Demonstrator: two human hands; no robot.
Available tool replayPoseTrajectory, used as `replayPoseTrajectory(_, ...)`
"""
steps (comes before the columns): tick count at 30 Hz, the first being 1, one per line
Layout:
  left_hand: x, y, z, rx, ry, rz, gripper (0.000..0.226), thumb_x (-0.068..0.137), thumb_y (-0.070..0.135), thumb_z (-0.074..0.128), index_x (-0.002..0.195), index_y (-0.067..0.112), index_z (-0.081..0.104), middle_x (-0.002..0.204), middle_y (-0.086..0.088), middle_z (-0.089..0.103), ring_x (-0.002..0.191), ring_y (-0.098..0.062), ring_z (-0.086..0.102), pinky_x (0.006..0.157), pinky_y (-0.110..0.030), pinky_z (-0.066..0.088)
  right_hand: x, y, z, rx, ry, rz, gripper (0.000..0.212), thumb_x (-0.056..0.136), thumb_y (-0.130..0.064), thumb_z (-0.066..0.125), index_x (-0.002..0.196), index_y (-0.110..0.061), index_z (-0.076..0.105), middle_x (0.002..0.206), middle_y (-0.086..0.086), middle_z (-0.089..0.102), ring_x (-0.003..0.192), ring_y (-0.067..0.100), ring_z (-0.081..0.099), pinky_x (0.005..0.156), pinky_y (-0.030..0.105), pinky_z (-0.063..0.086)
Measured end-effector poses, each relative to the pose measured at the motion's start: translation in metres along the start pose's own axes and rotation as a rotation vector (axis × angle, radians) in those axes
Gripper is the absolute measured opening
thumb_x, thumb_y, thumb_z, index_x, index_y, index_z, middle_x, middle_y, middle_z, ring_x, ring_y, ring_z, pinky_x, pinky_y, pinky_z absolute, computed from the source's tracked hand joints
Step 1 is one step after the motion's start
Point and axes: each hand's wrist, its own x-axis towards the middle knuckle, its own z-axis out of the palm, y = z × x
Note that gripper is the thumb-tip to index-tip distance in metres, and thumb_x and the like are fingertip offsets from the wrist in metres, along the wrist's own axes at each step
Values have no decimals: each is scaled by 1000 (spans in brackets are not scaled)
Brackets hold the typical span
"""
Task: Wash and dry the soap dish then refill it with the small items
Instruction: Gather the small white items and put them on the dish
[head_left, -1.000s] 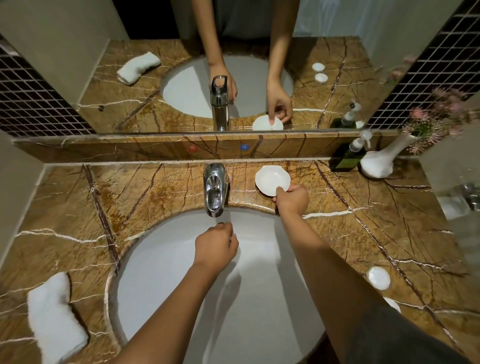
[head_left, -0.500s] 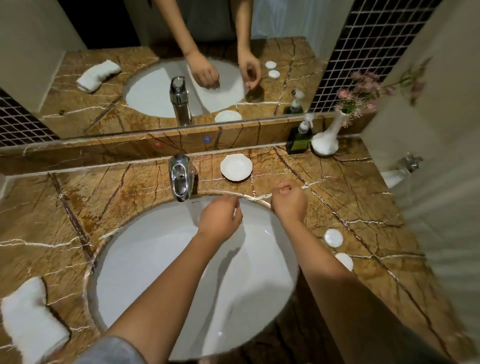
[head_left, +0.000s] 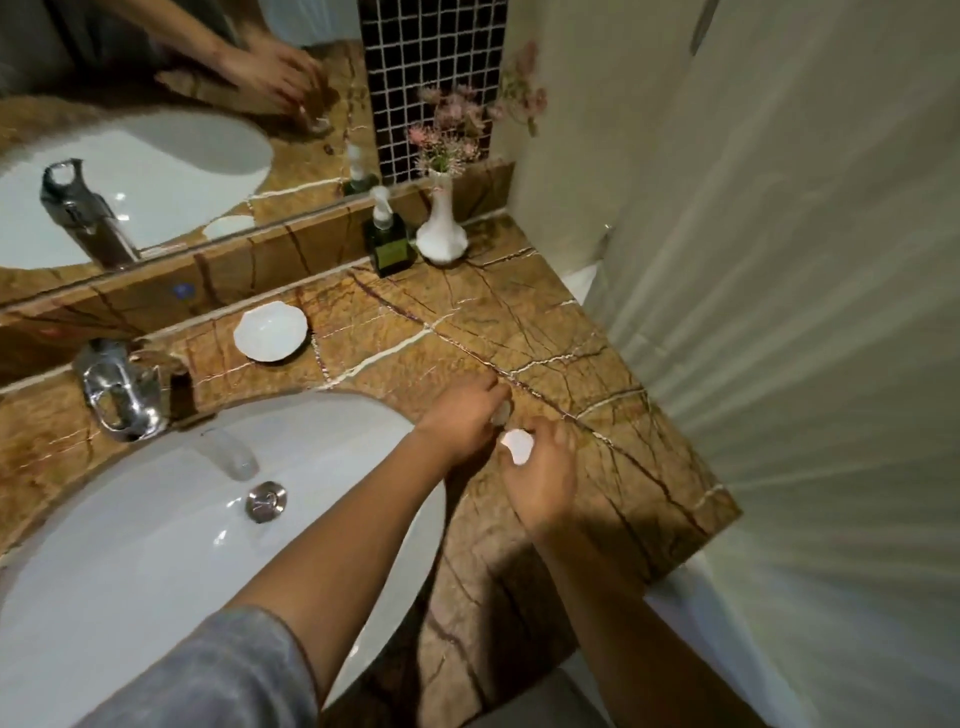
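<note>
The right hand (head_left: 540, 483) is pinching a small white item (head_left: 518, 445); the left hand (head_left: 462, 415) is closing on a second item (head_left: 502, 414), half hidden. The empty soap dish (head_left: 270, 332) is sitting at ten o'clock from them, near the faucet (head_left: 122, 389). Wet fingers may be letting an item slip toward the basin (head_left: 130, 545). Count: one dish, two items, one bottle (head_left: 388, 244), one vase (head_left: 441, 234).

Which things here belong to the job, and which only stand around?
For the job: soap dish, empty; small white item in right hand; second item at left hand.
Only standing around: pump bottle, vase, tap.
</note>
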Motion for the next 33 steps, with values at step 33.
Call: replayPoseTrajectory(33, -117, -176, -62, -150, 358, -977, 41, 80, 25, 66, 117, 7, 58, 116, -18, 54, 104, -37, 51, 87, -40, 42, 102, -257, 90, -14, -466, -681, 55, 70, -32, 71, 117, -7, 57, 119, 16, 53, 113, 32, 48, 92, 35, 40)
